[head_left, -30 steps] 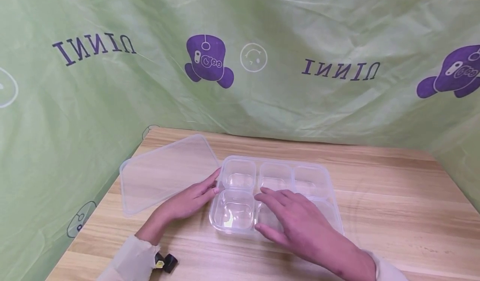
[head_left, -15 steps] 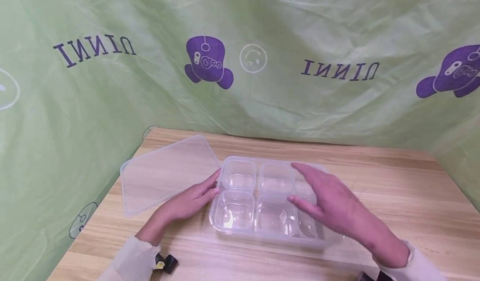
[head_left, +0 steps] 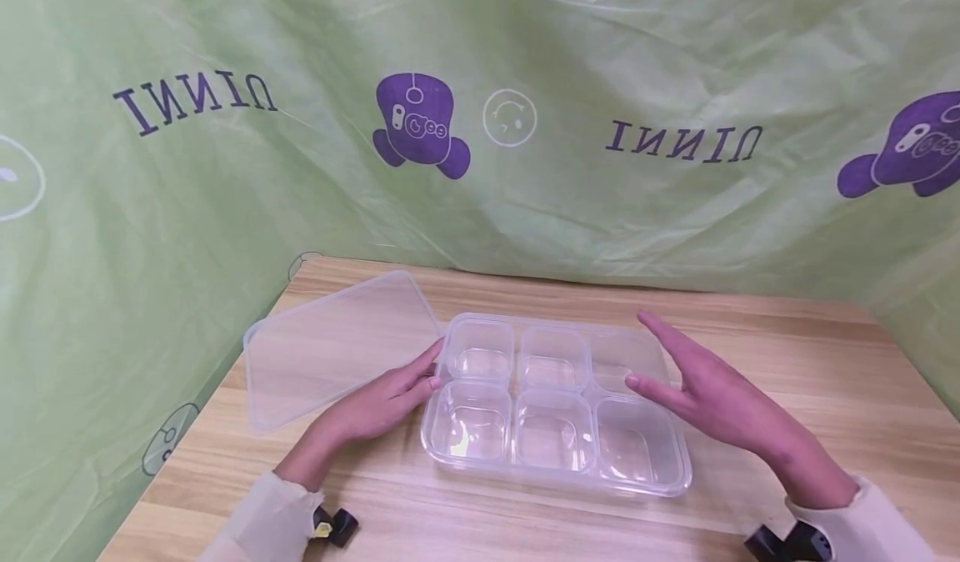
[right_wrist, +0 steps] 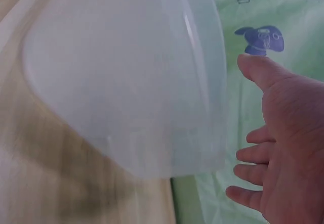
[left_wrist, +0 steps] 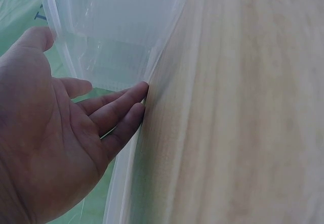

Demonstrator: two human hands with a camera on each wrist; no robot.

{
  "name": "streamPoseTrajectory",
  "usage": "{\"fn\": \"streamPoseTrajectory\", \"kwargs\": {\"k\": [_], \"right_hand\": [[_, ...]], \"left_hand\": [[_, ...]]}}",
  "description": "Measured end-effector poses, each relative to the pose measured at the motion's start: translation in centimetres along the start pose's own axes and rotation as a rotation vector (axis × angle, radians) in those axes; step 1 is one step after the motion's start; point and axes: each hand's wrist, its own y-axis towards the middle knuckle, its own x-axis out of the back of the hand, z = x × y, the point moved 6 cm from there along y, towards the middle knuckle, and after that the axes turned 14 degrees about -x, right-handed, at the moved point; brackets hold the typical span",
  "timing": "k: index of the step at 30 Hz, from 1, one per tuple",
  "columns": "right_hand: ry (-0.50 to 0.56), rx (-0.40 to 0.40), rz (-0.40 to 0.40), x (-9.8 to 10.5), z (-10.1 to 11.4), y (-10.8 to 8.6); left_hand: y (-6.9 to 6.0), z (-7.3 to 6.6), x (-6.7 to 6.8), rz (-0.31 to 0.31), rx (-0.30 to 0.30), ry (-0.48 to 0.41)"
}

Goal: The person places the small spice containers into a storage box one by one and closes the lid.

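A clear plastic food container [head_left: 558,480] stands on the table, divided into several small square compartments in two rows. My left hand [head_left: 382,402] lies at its left side, the fingers fairly straight. In the left wrist view the fingertips of my left hand [left_wrist: 66,128] rest on the tabletop close to the container's wall [left_wrist: 116,37]. At the container's right side hovers my right hand [head_left: 716,395], thumb and fingers spread apart. The right wrist view shows a gap between my right hand [right_wrist: 283,148] and the container [right_wrist: 131,82]. Neither hand holds anything.
A flat translucent lid [head_left: 337,349] lies to the left, behind my left hand, its right corner near the container. The wooden table [head_left: 810,362] ends at a green printed cloth [head_left: 555,212] at the back and left.
My right hand has moved from above the middle of the container to its right side, uncovering the right-hand compartments. The left hand, container and lid have stayed in place.
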Motion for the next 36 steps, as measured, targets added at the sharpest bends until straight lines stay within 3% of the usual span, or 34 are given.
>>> {"fn": "streamPoseTrajectory", "kwargs": {"k": [6, 17, 21, 27, 32, 36], "right_hand": [[-0.020, -0.035, 0.029, -0.3, -1.5, -0.9], [-0.076, -0.065, 0.037, -0.7, -2.5, -2.2], [-0.081, -0.075, 0.048, -1.0, -2.7, -2.6], [-0.093, -0.070, 0.048, -1.3, -2.9, -3.0], [-0.101, -0.064, 0.047, -1.3, -3.0, -3.1], [-0.076, -0.067, 0.053, -1.4, -3.1, -3.1]], "left_hand": [[0.0, -0.1, 0.0, -0.003, 0.001, 0.002], [0.3, -0.2, 0.0, 0.018, -0.020, 0.011], [0.3, -0.4, 0.2, 0.036, 0.009, 0.041], [0.1, -1.4, 0.6, 0.051, -0.007, 0.125], [0.1, -2.8, 1.2, 0.057, -0.052, 0.313], [-0.2, -3.9, 2.0, 0.036, -0.055, 0.438]]}}
